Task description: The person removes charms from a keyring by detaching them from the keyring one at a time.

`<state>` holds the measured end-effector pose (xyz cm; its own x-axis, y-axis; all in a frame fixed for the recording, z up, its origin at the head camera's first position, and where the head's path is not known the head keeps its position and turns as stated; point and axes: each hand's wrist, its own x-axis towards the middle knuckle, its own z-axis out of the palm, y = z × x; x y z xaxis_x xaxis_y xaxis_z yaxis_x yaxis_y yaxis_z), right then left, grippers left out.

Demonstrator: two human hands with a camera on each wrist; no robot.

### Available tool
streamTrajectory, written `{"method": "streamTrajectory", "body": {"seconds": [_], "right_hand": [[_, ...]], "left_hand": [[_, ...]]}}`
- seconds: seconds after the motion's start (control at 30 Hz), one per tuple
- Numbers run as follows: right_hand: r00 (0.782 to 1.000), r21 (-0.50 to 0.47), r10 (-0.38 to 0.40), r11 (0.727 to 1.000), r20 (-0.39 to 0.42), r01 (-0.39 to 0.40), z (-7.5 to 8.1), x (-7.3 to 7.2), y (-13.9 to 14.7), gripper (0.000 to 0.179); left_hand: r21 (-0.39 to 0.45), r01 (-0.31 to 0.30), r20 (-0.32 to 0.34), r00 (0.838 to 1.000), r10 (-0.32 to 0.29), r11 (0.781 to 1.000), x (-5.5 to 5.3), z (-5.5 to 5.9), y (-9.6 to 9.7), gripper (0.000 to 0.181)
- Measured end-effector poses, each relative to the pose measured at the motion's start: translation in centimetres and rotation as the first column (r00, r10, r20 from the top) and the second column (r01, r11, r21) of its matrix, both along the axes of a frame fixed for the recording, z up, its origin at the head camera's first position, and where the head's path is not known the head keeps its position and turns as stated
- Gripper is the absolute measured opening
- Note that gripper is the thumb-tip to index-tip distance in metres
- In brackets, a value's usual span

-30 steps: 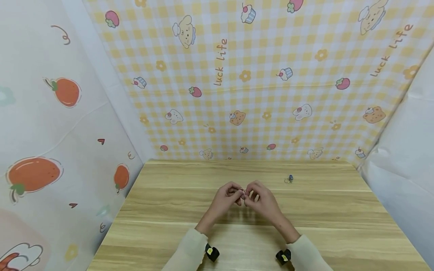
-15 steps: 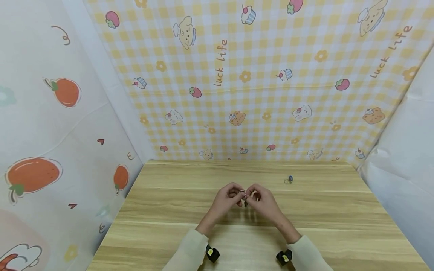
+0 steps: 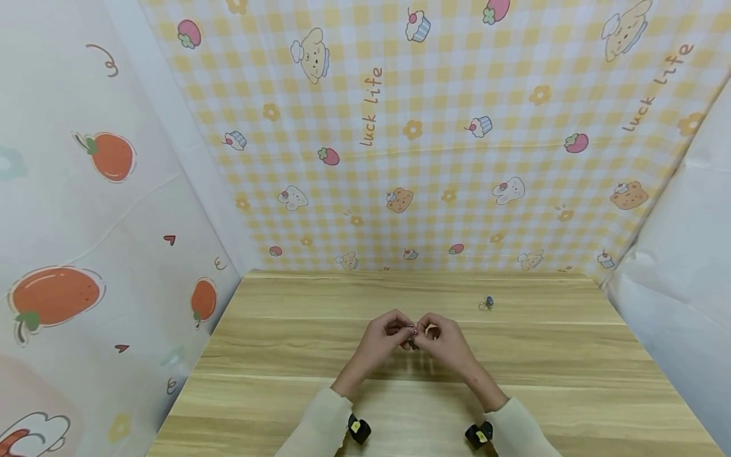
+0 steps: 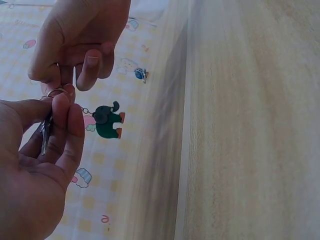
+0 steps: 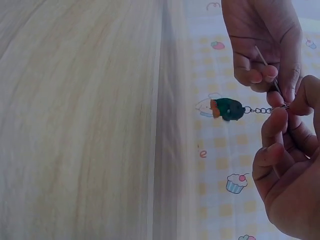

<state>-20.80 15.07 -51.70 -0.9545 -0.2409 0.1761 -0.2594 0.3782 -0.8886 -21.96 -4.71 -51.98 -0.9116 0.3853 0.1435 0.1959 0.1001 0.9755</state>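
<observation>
Both hands meet over the middle of the table. My left hand pinches a thin metal key close to a metal split ring. The right hand grips that ring between thumb and fingertips, right against the left fingertips. From the ring a short chain runs down to a dark green elephant charm with orange feet, which dangles free below the hands. Fingers hide most of the ring and part of the key.
A second keychain with a blue charm and a ring lies farther back, right of the hands, on the wooden table. Behind the table rises a yellow checked cloth wall. Black wrist cameras sit at both sleeves.
Both hands have shifted slightly toward the person and to the right, staying together. The dark charm now shows hanging under the fingers. The blue keychain has stayed in place.
</observation>
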Motion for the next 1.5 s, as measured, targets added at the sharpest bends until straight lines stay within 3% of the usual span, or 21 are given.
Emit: {"method": "streamTrajectory", "body": {"seconds": [0.3, 0.47, 0.7, 0.8, 1.0, 1.2, 1.5], "right_hand": [[0.999, -0.001, -0.005, 1.000, 0.032, 0.005, -0.05, -0.08, 0.02, 0.008], [1.000, 0.032, 0.000, 1.000, -0.012, 0.001, -0.17, -0.15, -0.06, 0.010], [0.997, 0.015, -0.009, 1.000, -0.072, 0.010, 0.01, 0.02, -0.28, 0.015], [0.995, 0.024, -0.015, 1.000, -0.101, 0.018, 0.10, 0.11, -0.33, 0.016], [1.000, -0.022, -0.005, 1.000, -0.016, 0.004, 0.09, 0.21, -0.23, 0.012], [0.995, -0.093, 0.042, 0.995, 0.086, -0.034, -0.07, 0.22, -0.03, 0.006], [0.994, -0.108, 0.062, 0.993, 0.086, -0.053, -0.16, 0.00, 0.49, 0.010]], "left_hand": [[-0.010, 0.004, -0.029, 1.000, -0.004, 1.000, 0.13, 0.24, -0.08, 0.009], [-0.006, 0.012, -0.046, 0.999, -0.012, 1.000, 0.14, 0.28, -0.01, 0.008], [0.063, -0.009, 0.015, 1.000, 0.008, 0.998, 0.09, 0.20, -0.01, 0.007], [0.067, -0.012, 0.003, 1.000, 0.011, 0.998, 0.08, 0.19, -0.11, 0.006], [-0.006, 0.028, -0.079, 0.996, -0.029, 1.000, 0.12, 0.36, -0.24, 0.008], [-0.077, 0.075, -0.168, 0.982, -0.087, 0.994, 0.18, 0.45, -0.27, 0.011], [-0.042, 0.047, -0.109, 0.993, -0.052, 0.998, 0.17, 0.40, -0.34, 0.006]]}}
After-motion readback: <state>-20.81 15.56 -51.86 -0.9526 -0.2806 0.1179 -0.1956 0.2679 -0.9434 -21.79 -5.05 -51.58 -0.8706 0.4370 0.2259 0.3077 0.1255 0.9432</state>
